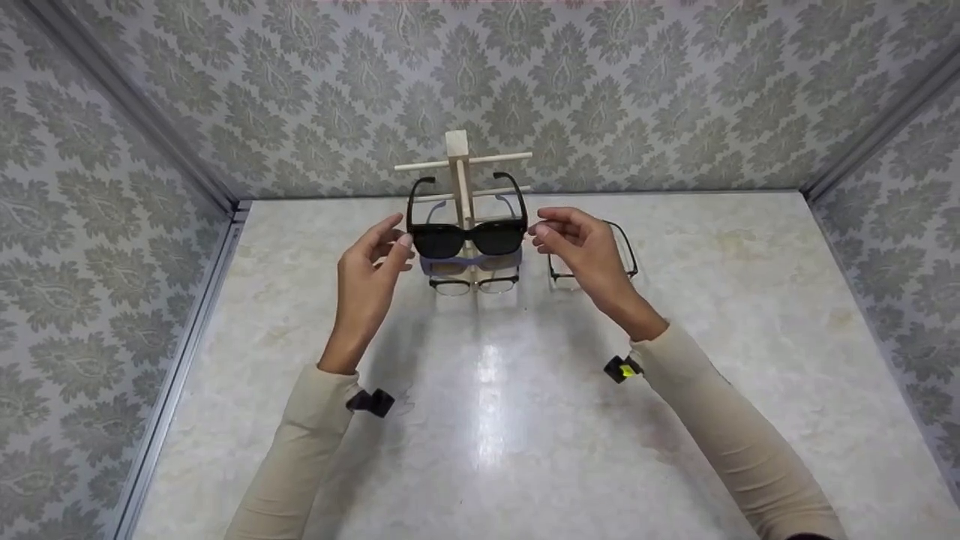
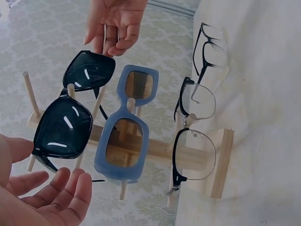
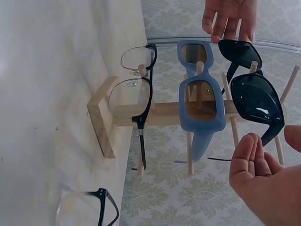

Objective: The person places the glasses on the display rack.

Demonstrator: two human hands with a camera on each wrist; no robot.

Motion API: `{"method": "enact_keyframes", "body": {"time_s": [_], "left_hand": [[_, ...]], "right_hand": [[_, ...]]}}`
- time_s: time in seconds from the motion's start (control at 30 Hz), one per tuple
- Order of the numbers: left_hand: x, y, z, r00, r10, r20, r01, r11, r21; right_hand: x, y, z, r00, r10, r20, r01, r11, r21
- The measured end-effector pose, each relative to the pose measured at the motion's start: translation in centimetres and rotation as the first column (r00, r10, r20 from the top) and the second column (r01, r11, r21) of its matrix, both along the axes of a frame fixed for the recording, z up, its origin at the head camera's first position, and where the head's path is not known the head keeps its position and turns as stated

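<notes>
Black sunglasses [image 1: 499,238] sit high on a wooden eyewear stand [image 1: 457,144], lenses facing me and temples pointing back. My left hand [image 1: 364,274] is at their left corner, thumb beside the hinge and fingers loosely bent; whether the thumb touches the frame I cannot tell. On the other side, my right hand [image 1: 596,262] hovers by the right hinge with relaxed fingers and a small gap. Below hang blue-framed sunglasses [image 2: 100,157] with brown lenses. Lowest on the stand are clear glasses with black upper rims [image 2: 175,157].
Another pair of dark-rimmed clear glasses [image 3: 102,207] lies on the table [image 1: 555,420], right of the stand and partly behind my right hand. The stand's top peg [image 1: 502,157] holds nothing. Patterned walls [image 1: 465,67] rise behind and at both sides.
</notes>
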State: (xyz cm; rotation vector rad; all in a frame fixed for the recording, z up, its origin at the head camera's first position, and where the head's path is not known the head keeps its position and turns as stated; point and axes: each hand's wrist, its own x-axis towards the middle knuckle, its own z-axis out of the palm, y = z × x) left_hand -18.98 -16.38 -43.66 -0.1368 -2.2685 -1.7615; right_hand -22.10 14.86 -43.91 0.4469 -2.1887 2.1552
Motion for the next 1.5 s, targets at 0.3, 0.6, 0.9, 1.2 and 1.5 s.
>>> {"method": "enact_keyframes", "body": {"time_s": [0.3,0.6,0.9,1.2,1.5], "left_hand": [[2.3,-0.5,-0.7,0.999,0.026,-0.037,-0.027,0.999,-0.036],[4.0,0.1,-1.7,0.999,-0.016,-0.045,0.013,0.998,-0.064],[4.4,1.5,-2.8,0.997,-0.046,-0.065,0.041,0.997,-0.072],[4.5,3.5,-3.7,0.995,-0.084,-0.057,0.079,0.994,-0.08],[4.3,4.9,-4.8,0.993,-0.115,-0.026,0.113,0.991,-0.07]], "right_hand": [[0.9,2.0,-0.6,1.0,-0.024,-0.006,0.024,1.0,0.014],[1.7,3.9,-1.4,0.999,-0.036,-0.002,0.036,0.998,0.051],[2.6,5.7,-2.6,0.997,-0.075,-0.007,0.075,0.994,0.078],[3.4,7.4,-3.9,0.993,-0.116,0.003,0.116,0.99,0.08],[4.1,9.0,-5.2,0.988,-0.153,0.03,0.151,0.985,0.079]]}}
